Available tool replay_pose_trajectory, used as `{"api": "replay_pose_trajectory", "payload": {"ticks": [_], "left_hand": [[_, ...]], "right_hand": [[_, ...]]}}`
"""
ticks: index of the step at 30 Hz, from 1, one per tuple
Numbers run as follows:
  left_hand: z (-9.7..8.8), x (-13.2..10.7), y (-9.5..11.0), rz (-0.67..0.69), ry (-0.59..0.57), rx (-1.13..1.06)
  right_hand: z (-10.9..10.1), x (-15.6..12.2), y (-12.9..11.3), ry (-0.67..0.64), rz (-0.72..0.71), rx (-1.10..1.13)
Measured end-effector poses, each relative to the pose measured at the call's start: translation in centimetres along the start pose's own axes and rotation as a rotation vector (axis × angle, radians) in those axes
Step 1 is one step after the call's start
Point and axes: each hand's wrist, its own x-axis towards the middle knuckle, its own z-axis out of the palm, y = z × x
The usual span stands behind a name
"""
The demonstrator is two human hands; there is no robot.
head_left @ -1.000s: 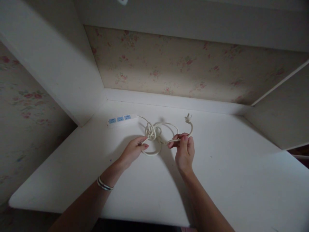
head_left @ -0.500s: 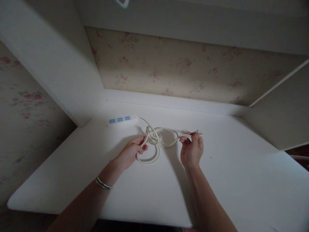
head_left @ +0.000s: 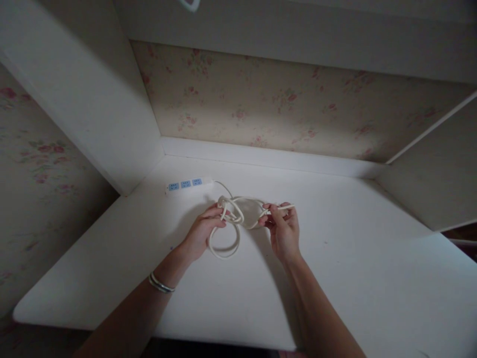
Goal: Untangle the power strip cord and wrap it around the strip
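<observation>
A white power strip [head_left: 189, 184] with blue sockets lies at the back left of the white desk [head_left: 354, 258]. Its cream cable [head_left: 223, 246] runs into a tangled knot near the middle of the desk, with a loop hanging toward me. My left hand [head_left: 203, 231] is closed on the cable at the knot's left side. My right hand [head_left: 283, 227] pinches the cable near its plug end, just right of the knot. The plug itself is mostly hidden behind my right fingers.
A white side panel [head_left: 97, 99] rises on the left and a slanted panel [head_left: 432, 174] on the right. Floral wallpaper [head_left: 268, 104] covers the back wall above a white ledge [head_left: 261, 154]. A shelf spans overhead.
My right hand has moved left toward the knot, bringing the plug end with it. The loop under my left hand has dropped slightly toward me.
</observation>
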Motion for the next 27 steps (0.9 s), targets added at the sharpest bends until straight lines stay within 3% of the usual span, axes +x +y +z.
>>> {"api": "replay_pose_trajectory", "payload": {"ticks": [3,7,10,13,17,22,25,27], "left_hand": [[0.0,0.0,0.0,-0.041,-0.072,-0.077],[-0.2,0.2,0.2,-0.046,-0.015,-0.251],[-0.7,0.5,0.5,-0.114,-0.032,-0.455],[-1.0,0.9,0.3,-0.191,0.019,-0.51],[-0.3,0.9,-0.3,-0.226,0.068,-0.275],[0.4,0.2,-0.9,-0.121,0.002,0.297],[-0.2,0.3,-1.3,-0.095,0.013,0.488],[-0.7,0.6,-1.5,0.008,0.054,0.6]], "right_hand": [[-0.1,-0.1,0.0,-0.011,-0.031,-0.036],[-0.4,0.0,0.1,0.018,-0.098,-0.089],[-0.6,0.2,0.2,0.048,-0.14,-0.118],[-0.7,0.2,0.3,0.062,-0.171,-0.149],[-0.3,0.0,0.1,0.054,-0.223,-0.202],[0.4,-0.6,-0.4,-0.002,-0.29,-0.204],[0.6,-0.8,-0.4,-0.027,-0.281,-0.172],[0.8,-0.8,-0.3,-0.034,-0.269,-0.143]]}}
